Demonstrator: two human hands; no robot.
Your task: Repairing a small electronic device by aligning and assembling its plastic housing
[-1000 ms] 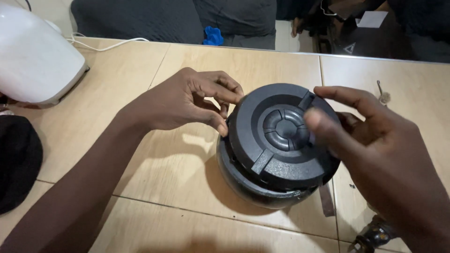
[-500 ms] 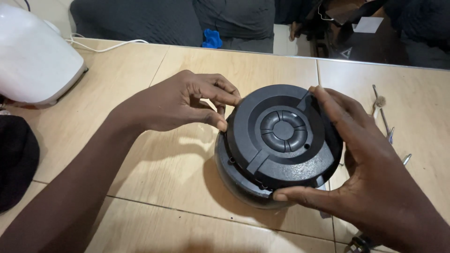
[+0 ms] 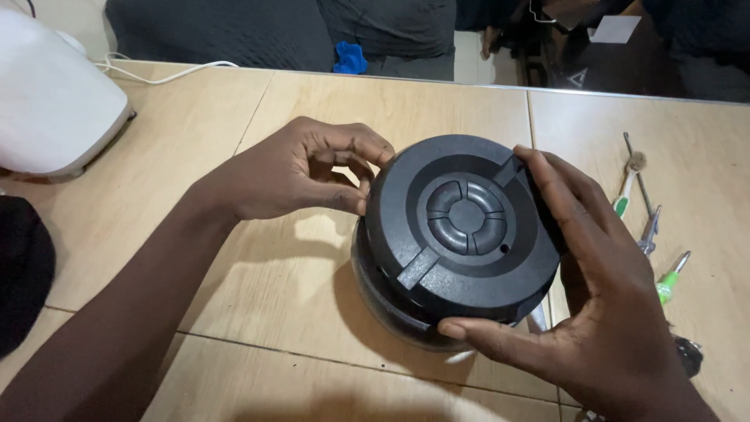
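Round black housing [image 3: 461, 234] sits on the wooden table [image 3: 234, 258], right of centre and closer to the near edge than the far one, tilted so its flat face turns up toward the camera. Face carries raised concentric rings, a ribbed hub in the middle and two short radial bars, one at lower left, one at upper right.

White appliance [image 3: 55, 101] at the far left corner of the table, white cable [image 3: 172, 74] trailing from it along the far edge. Dark rounded object [image 3: 19, 273] at the left edge, cut off by the frame.

Left hand [image 3: 289, 172] comes in from the near left; fingers curled narrow, tips pressed against the housing's left rim, thumb below them on the same side.

Right hand [image 3: 601, 289] wraps the housing's right side: fingers spread wide over the upper right rim, thumb hooked under the near edge. Both hands hold the housing between them.

Right of the hand, near the right edge of the table: small brush with green-and-white handle [image 3: 627, 184], two slim screwdrivers [image 3: 650, 227] just beside it, one green-handled tool [image 3: 668, 283] nearer. All lie flat, apart from the housing
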